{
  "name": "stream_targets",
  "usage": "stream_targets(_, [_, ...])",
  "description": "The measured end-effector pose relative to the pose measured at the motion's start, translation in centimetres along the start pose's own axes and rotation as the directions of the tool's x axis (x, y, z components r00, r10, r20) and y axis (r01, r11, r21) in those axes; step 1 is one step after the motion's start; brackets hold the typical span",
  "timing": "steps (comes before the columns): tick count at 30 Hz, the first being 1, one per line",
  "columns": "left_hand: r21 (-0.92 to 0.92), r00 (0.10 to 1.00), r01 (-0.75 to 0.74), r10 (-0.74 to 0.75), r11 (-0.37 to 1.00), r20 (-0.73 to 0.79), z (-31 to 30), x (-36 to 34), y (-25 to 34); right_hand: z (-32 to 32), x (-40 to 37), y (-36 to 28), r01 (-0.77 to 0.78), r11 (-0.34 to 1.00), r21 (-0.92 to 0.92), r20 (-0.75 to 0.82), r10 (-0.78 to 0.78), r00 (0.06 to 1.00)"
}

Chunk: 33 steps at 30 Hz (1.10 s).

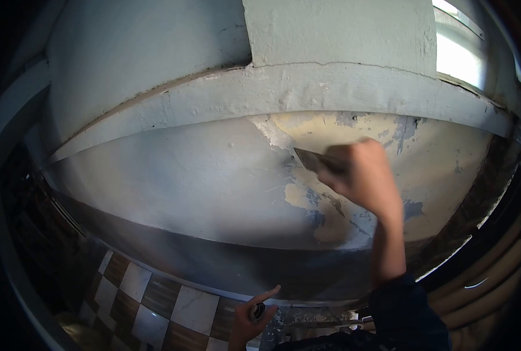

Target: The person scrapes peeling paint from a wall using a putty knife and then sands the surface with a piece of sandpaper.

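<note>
My right hand (363,175) is raised against a pale blue painted wall (202,175) and grips a flat metal scraper (314,160). The blade's edge lies against the wall where the paint has come off in patches, baring cream plaster (330,128). My left hand (250,320) hangs low near the bottom of the view, fingers partly apart, with a small dark ring-like object between them. A dark sleeve covers my right forearm.
A thick painted ledge (272,93) runs across the wall above the scraped patch. Brown-and-white checkered tiles (155,298) lie at the lower left. A bright window (459,52) is at the upper right, and pipes or rails (488,281) run at the right.
</note>
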State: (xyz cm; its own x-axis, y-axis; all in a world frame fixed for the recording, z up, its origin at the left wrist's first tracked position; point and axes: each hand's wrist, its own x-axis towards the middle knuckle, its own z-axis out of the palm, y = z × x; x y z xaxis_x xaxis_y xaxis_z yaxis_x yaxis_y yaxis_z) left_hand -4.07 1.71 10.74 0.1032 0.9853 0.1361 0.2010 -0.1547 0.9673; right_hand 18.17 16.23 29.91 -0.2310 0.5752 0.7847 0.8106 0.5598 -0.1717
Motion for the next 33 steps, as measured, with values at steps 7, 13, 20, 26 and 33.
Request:
stream_targets(7, [-0.003, 1.0, 0.013, -0.013, 1.0, -0.001, 0.0, -0.2, -0.5, -2.6, 1.1, -1.0, 0.103, 0.991, -0.09, 0.097, -0.094, 0.991])
stream_targets(13, [0.032, 0.998, -0.061, 0.062, 0.998, -0.017, -0.5, -1.0, -1.5, -2.8, 1.2, -1.4, 0.158, 0.982, -0.106, 0.162, -0.14, 0.977])
stream_targets(20, [-0.04, 1.0, -0.025, 0.024, 0.999, -0.015, -0.4, -1.5, -1.9, -1.9, 1.1, -1.0, 0.056, 0.992, -0.11, 0.121, -0.043, 0.992])
stream_targets(26, [-0.068, 0.999, -0.043, 0.043, 0.997, -0.011, 0.0, -1.2, -2.2, 0.7, 0.8, 0.6, 0.092, 0.992, -0.082, 0.062, -0.087, 0.994])
stream_targets(33, [-0.027, 0.995, 0.089, -0.088, 0.996, 0.048, -0.5, -1.2, -2.3, 0.0, -0.7, 0.2, 0.011, 1.0, 0.016, -0.087, -0.01, 0.996])
